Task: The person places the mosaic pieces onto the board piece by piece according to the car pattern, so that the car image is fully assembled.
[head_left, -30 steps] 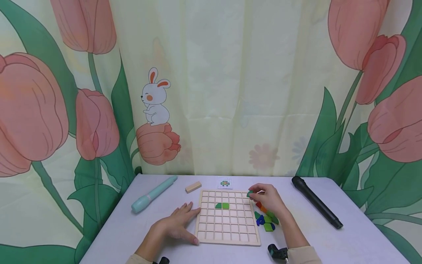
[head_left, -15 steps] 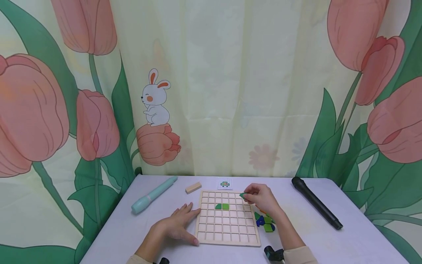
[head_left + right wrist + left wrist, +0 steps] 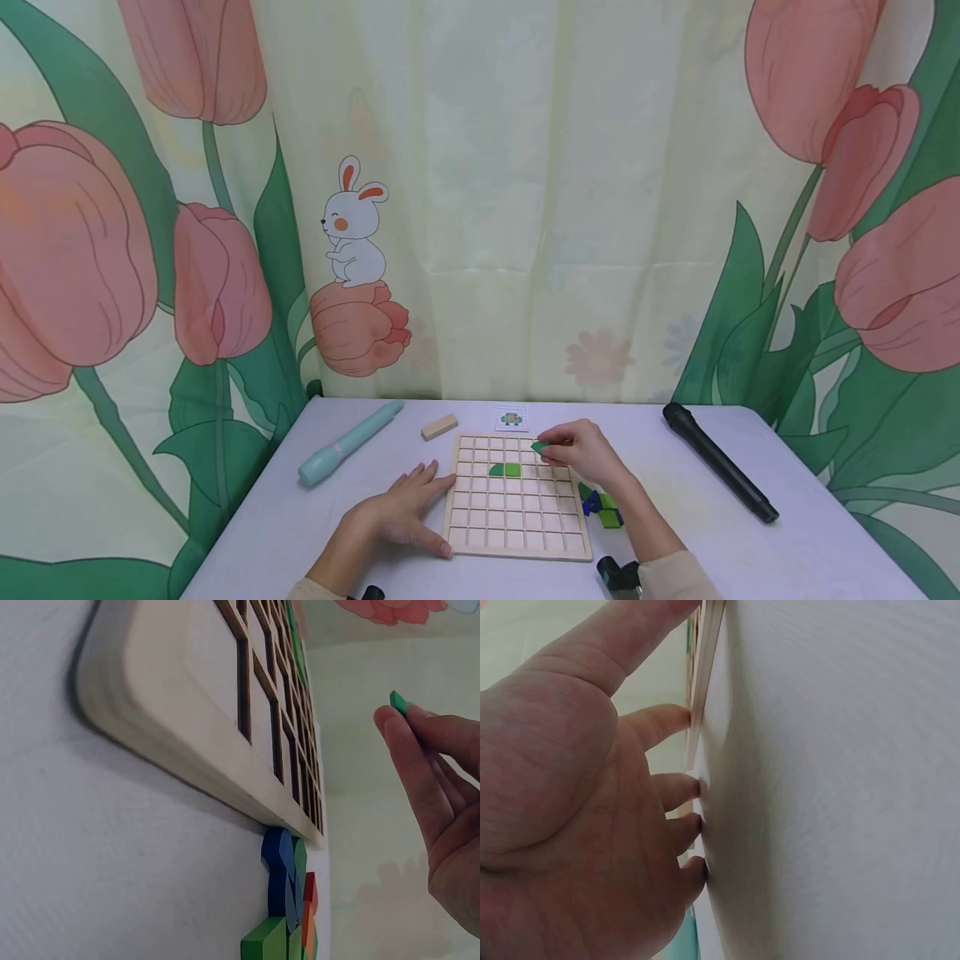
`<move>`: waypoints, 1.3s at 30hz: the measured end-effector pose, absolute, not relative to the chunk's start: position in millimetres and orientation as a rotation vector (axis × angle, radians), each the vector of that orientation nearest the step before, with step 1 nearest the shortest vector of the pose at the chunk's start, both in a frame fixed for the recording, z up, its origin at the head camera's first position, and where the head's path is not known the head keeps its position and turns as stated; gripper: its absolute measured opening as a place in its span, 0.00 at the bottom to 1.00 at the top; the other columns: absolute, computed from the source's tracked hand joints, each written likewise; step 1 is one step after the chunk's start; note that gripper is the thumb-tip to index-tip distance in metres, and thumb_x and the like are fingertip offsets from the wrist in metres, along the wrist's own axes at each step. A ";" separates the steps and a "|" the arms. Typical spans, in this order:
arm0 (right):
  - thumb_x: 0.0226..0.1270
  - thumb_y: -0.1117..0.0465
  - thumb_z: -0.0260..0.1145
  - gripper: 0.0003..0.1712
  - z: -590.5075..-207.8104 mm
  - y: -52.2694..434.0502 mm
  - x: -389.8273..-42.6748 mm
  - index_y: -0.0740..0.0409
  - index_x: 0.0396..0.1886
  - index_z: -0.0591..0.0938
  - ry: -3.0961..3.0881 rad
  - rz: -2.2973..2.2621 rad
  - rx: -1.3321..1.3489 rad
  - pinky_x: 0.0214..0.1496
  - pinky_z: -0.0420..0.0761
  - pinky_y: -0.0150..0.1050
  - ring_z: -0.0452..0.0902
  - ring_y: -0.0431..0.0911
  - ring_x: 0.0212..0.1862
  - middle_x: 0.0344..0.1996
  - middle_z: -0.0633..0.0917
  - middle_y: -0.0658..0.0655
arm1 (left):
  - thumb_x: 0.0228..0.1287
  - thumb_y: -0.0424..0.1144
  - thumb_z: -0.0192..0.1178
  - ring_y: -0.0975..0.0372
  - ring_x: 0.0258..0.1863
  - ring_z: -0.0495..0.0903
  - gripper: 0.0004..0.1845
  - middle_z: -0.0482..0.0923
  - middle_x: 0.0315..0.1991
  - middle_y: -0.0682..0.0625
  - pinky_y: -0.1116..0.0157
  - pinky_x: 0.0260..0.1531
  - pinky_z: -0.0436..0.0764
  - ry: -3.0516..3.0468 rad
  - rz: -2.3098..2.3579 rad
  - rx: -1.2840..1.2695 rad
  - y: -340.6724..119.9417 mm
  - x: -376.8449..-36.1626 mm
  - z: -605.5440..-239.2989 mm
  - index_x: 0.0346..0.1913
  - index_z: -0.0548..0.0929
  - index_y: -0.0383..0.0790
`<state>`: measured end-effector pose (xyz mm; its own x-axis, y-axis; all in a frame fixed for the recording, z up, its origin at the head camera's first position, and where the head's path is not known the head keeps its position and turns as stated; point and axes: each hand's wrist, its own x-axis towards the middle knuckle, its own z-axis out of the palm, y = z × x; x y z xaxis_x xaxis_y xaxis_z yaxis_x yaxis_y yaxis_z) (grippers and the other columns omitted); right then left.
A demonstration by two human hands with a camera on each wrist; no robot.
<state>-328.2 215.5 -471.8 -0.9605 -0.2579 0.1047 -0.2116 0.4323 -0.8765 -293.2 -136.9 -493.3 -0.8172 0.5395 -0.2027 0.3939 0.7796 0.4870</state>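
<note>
A wooden grid board lies flat on the table, and two green tiles sit side by side in its upper cells. My left hand rests at the board's left edge with spread fingers; in the left wrist view the thumb and index fingertip touch that edge. Above the board's upper right part, my right hand pinches a small dark green tile between thumb and fingertips. Loose blue, green, red and orange pieces lie beside the board's right edge, partly hidden by the right forearm in the head view.
A small picture card lies behind the board, with a plain wooden block to its left. A mint-coloured stick-like object lies at the table's left side, a black one at the right. A printed curtain hangs behind.
My right hand has moved left over the board, carrying the dark green tile from its upper right corner inward. The left hand stays in place.
</note>
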 end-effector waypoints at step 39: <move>0.65 0.64 0.76 0.03 -482.3 193.7 -335.4 0.55 0.37 0.91 2.798 -1.007 -0.634 0.31 0.75 0.32 0.76 0.42 0.31 0.28 0.85 0.45 | 0.46 0.67 0.78 0.38 0.83 0.46 0.60 0.50 0.83 0.33 0.35 0.79 0.49 2.645 0.611 0.743 -137.2 -292.1 -491.7 0.81 0.64 0.50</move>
